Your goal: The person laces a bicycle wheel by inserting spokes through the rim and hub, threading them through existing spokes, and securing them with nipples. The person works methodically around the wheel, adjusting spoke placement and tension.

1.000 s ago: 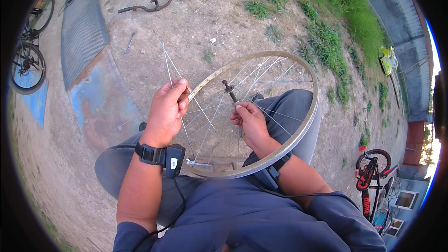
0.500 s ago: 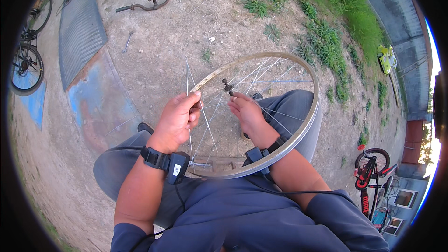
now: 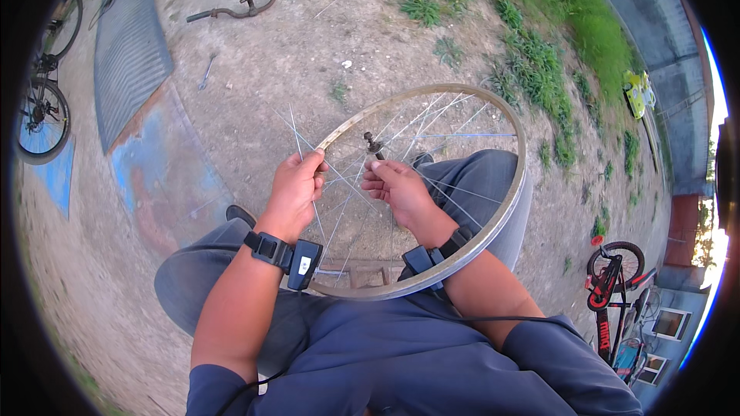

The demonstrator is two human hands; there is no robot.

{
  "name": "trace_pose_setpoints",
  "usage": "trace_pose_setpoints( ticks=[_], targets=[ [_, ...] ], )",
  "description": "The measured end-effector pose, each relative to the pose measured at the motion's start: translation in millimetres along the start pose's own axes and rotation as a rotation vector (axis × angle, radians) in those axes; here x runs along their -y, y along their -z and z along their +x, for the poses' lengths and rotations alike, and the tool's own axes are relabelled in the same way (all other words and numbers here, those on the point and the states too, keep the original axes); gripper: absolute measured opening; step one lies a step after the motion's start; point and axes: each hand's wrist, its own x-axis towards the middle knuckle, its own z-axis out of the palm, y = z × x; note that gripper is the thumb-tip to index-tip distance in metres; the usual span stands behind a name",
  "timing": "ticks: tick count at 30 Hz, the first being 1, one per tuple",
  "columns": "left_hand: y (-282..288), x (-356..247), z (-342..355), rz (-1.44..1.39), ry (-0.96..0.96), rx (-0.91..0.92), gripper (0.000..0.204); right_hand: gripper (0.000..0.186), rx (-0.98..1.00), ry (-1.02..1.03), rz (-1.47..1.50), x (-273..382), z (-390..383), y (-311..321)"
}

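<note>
A bare bicycle wheel rim [image 3: 509,119], worn and pale, rests tilted across my lap with no tyre on it. Thin spokes [image 3: 464,135] run from its right side to the dark hub [image 3: 373,142]. At the rim's left side my left hand [image 3: 295,191] is closed, thumb against the rim, and loose spokes stick out past its fingers. My right hand [image 3: 402,189] is closed in a pinch just below the hub, apparently on a spoke; the fingers partly hide it.
Handlebars [image 3: 250,12] and a wrench [image 3: 206,72] lie ahead on the dirt. Corrugated sheet metal [image 3: 132,54] and a parked bicycle [image 3: 44,119] are at left. A red-black bicycle [image 3: 605,293] stands at right, grass [image 3: 555,15] beyond.
My right hand has shifted slightly left and down from the hub, its fingers now curled into a pinch. The loose spokes by my left hand have swung to a different slant.
</note>
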Motion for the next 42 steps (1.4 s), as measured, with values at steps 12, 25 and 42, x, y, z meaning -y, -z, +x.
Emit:
trace_pose_setpoints(
  ticks=[12,25,42],
  targets=[
    [-23,18,-4,0.074,0.009,0.09,0.022,0.029,0.318,0.03,-0.187,9,-25,-4],
    [-45,-16,-116,1.009,-0.21,0.773,0.057,0.028,0.001,0.087,-0.092,27,-30,4],
    [-51,-9,-123,1.086,-0.86,0.63,0.038,0.022,0.03,0.173,-0.333,23,-37,46]
  ],
)
